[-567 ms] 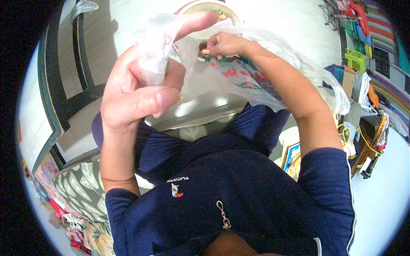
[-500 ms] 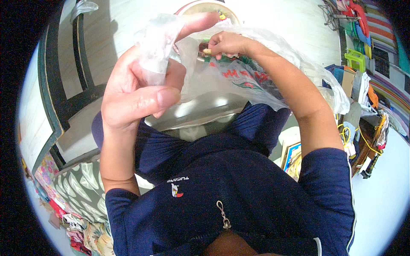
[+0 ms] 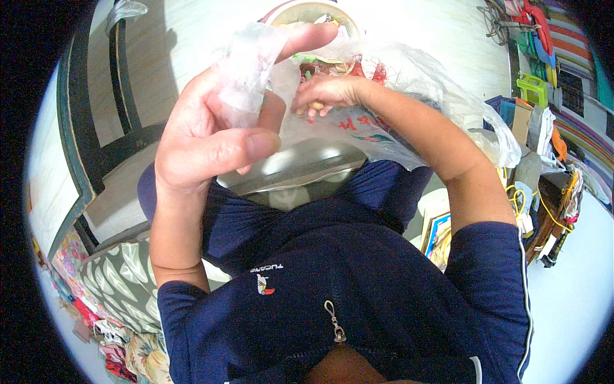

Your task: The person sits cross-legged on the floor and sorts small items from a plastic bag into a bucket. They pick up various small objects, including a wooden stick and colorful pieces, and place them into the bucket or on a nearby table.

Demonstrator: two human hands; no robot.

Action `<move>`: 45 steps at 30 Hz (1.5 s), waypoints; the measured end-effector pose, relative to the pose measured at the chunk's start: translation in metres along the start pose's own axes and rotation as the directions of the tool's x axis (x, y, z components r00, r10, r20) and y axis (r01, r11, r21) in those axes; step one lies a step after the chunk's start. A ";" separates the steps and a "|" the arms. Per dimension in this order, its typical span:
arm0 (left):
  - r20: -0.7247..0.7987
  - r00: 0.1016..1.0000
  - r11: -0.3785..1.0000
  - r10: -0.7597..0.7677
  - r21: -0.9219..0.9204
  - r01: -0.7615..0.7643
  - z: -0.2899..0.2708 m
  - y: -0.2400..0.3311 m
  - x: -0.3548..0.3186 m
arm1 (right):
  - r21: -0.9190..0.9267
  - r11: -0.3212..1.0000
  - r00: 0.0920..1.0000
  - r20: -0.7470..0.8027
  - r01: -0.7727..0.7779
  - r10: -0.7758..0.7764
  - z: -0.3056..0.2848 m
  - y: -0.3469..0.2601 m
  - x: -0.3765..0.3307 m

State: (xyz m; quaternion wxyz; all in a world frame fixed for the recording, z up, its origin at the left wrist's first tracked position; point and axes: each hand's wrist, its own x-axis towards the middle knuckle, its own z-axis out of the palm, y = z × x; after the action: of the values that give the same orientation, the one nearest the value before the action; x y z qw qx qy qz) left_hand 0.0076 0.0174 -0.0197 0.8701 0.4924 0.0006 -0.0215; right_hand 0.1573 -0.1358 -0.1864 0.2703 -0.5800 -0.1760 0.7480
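Note:
My left hand (image 3: pixel 208 137) is raised close to the camera. A small, frosted clear plastic bag (image 3: pixel 246 77) is held among its fingers, with the index finger stretched out past it and the thumb bent below. Farther out, my right hand (image 3: pixel 329 93) is over a large thin plastic bag (image 3: pixel 396 144) with red and green print. Its fingers curl downward around small tan pieces (image 3: pixel 316 105) that look like peanuts. Reddish things (image 3: pixel 358 67) with thin strands lie just beyond this hand, on or in the large bag; their kind is unclear.
A round pale basin (image 3: pixel 310 9) with colourful wrappers stands beyond the large bag. To the left runs a dark-framed piece of furniture (image 3: pixel 115 153). A green plastic stool (image 3: pixel 532 89) and piled household items are on the right. A leaf-patterned cushion (image 3: pixel 121 288) lies at lower left.
My right hand has moved slightly nearer and to the left, its fingers now pointing down. More reddish things show behind it. My left hand and the small bag have shifted slightly right.

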 end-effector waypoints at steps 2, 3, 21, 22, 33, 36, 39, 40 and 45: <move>-0.019 1.000 1.000 -0.009 0.002 0.009 0.001 0.001 -0.002 | -0.069 0.997 0.998 0.046 -0.038 0.041 0.002 -0.003 0.003; 0.004 1.000 1.000 -0.005 0.007 0.005 -0.002 0.001 -0.001 | -0.103 0.993 0.996 0.062 -0.057 0.064 0.001 -0.004 0.003; 0.020 1.000 1.000 0.007 0.019 -0.007 -0.004 0.001 -0.001 | -0.830 0.463 0.813 -0.484 -0.310 -0.323 -0.032 0.016 0.014; 0.025 1.000 1.000 0.012 0.013 -0.013 -0.004 0.000 -0.001 | -0.832 0.442 0.809 -0.495 -0.336 -0.317 -0.026 0.011 0.014; 0.026 1.000 0.999 0.004 -0.042 -0.002 -0.002 0.000 -0.002 | -0.863 0.405 0.768 -0.472 -0.302 -0.433 -0.016 0.007 0.032; 0.035 0.999 0.999 0.004 -0.041 -0.003 -0.003 0.000 -0.002 | -0.868 0.370 0.769 -0.477 -0.333 -0.427 -0.015 0.006 0.039; 0.044 0.999 0.999 0.012 -0.034 -0.011 -0.005 0.001 -0.001 | -0.862 0.400 0.771 -0.476 -0.312 -0.423 -0.013 0.001 0.033; 0.036 0.999 1.000 0.012 -0.027 -0.011 -0.005 0.002 -0.001 | -0.860 0.416 0.772 -0.470 -0.294 -0.427 -0.012 -0.005 0.028; 0.036 0.999 0.999 0.015 -0.040 -0.013 -0.004 0.001 -0.001 | -0.756 0.642 0.859 -0.406 -0.124 -0.313 -0.035 -0.028 -0.015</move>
State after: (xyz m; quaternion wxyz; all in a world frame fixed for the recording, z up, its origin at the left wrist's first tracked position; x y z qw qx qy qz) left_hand 0.0064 0.0218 -0.0207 0.8797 0.4745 -0.0183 -0.0245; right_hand 0.1988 -0.1244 -0.1681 0.0780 -0.8019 -0.4278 0.4098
